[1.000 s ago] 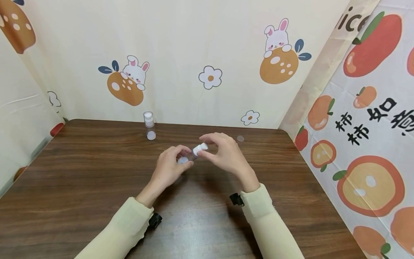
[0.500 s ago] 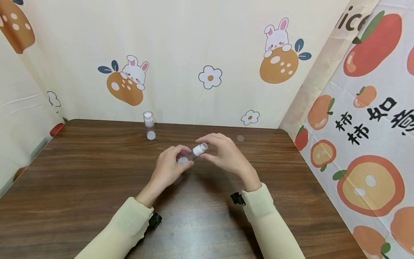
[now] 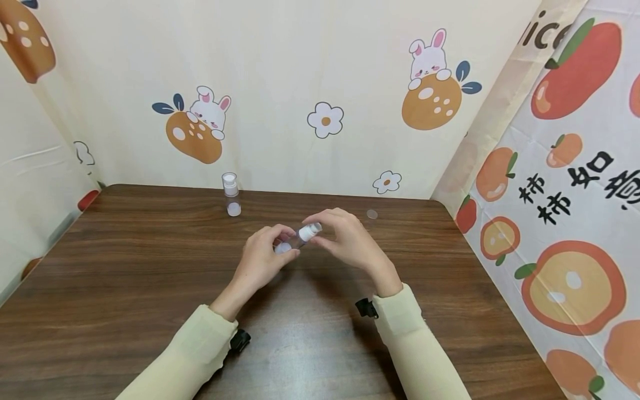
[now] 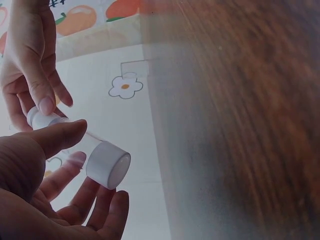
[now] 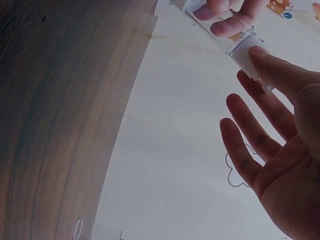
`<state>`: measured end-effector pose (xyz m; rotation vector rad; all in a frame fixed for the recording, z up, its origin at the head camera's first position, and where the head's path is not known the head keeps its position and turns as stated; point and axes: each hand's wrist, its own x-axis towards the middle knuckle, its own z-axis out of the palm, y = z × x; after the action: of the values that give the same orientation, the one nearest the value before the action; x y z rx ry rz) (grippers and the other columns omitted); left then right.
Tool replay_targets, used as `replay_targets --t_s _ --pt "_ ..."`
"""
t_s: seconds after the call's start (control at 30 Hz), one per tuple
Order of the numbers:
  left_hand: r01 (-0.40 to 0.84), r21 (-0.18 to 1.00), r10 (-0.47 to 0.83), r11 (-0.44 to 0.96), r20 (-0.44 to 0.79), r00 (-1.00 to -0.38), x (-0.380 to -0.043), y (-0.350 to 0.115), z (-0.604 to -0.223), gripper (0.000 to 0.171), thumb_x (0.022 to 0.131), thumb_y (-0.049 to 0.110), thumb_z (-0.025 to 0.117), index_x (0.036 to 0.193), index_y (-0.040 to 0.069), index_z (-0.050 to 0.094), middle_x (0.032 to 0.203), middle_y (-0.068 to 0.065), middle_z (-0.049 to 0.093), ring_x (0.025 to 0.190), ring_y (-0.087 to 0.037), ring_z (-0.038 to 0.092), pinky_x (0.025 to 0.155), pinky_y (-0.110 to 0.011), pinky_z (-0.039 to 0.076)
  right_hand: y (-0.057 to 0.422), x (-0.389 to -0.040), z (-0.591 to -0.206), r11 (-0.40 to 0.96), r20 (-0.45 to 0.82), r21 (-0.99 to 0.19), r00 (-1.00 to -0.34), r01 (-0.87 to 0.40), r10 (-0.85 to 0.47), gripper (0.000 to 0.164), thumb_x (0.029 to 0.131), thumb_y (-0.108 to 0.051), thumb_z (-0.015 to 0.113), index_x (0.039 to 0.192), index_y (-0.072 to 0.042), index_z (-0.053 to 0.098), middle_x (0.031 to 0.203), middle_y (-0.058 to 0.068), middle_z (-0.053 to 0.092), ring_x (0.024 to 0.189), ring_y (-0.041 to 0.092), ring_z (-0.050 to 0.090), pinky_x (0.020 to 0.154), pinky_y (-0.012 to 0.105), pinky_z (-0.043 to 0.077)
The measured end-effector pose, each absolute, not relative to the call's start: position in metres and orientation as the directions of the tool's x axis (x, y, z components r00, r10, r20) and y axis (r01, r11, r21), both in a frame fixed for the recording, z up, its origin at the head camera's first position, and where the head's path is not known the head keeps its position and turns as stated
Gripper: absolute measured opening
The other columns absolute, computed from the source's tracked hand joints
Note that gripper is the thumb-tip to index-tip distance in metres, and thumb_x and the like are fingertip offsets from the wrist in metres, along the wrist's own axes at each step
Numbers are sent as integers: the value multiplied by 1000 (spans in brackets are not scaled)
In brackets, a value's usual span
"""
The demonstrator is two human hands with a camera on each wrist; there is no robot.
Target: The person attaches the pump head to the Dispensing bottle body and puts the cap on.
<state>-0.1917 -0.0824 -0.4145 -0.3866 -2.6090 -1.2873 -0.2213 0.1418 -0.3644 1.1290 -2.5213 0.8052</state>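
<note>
A small clear pump bottle (image 3: pixel 308 231) with a white top is held tilted above the table between both hands. My left hand (image 3: pixel 262 250) grips its clear body near the lower end. The left wrist view shows the thick white base (image 4: pixel 107 165) beyond the left thumb. With thumb and index finger, my right hand (image 3: pixel 347 239) pinches the white collar (image 5: pixel 245 56); its other fingers are spread in the right wrist view. Part of the clear body is hidden behind the left fingers.
A second clear bottle with a white pump (image 3: pixel 231 194) stands upright at the back left of the wooden table (image 3: pixel 150 266). To the right of the hands, near the back edge, lies a small clear round piece (image 3: pixel 372 214). Printed curtains (image 3: pixel 280 66) border the table.
My right fingers have shifted slightly around the bottle's top, showing more of its white collar and clear-edged end. The left hand holds the bottle in the same place.
</note>
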Motion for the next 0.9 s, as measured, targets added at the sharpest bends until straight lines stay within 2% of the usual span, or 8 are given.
replay_targets --t_s 0.4,0.6,0.9 --pt "320 741 144 591 293 -945 -192 -82 -414 34 87 19 89 117 13 74 111 -9 73 100 -28 66 84 -45 51 141 -221 -367 585 425 -373 -693 -721 -583 26 94 -19 84 118 -15 76 110 -6 75 101 11 64 89 35 53" --pt "324 735 146 595 298 -943 -192 -82 -415 34 87 19 89 116 13 74 109 -9 73 98 -27 66 82 -44 50 138 -221 -368 581 428 -386 -697 -717 -575 23 94 -17 83 115 -12 75 107 -3 74 97 13 65 88 37 55" --pt "330 726 145 603 307 -941 -191 -82 -414 34 85 21 91 114 15 75 104 -7 72 90 -23 63 77 -39 49 135 -219 -368 594 406 -438 -738 -675 -539 17 94 -15 83 109 -12 74 99 -4 72 90 17 68 86 33 55"
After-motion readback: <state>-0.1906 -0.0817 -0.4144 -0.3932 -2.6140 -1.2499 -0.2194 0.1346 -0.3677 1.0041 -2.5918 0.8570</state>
